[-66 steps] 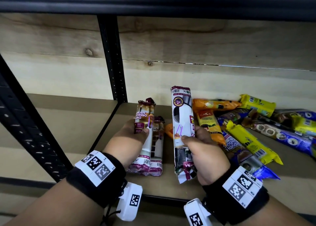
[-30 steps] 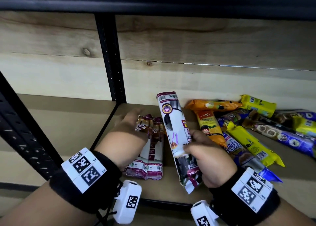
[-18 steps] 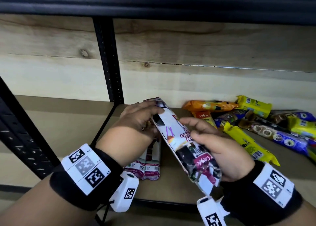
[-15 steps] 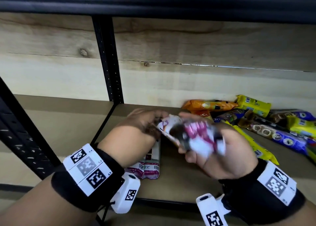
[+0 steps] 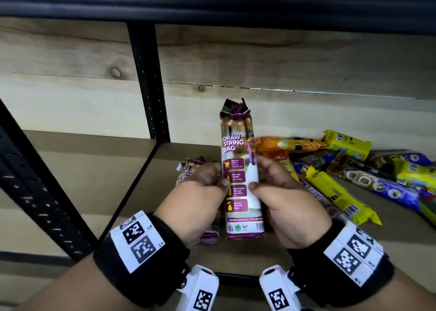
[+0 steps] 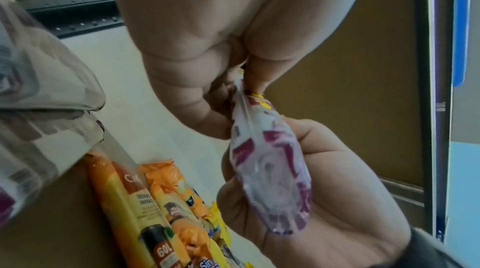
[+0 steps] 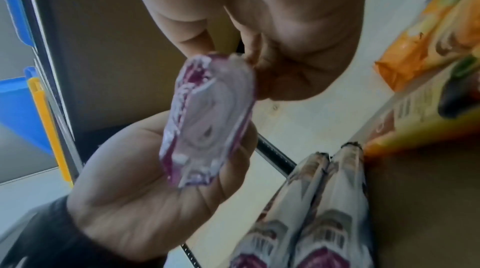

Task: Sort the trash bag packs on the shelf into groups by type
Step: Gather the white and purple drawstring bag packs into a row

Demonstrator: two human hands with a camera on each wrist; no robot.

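- Since a moment ago the draw string bag pack has been turned upright, label facing the person
- Left hand and right hand both pinch its sides, above the shelf
- Two matching packs lie beneath the left hand; orange packs and yellow packs are heaped at right

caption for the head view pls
Both hands hold a maroon-and-white drawstring bag pack upright above the wooden shelf.

Maroon-and-white drawstring bag pack upright above two matching packs.
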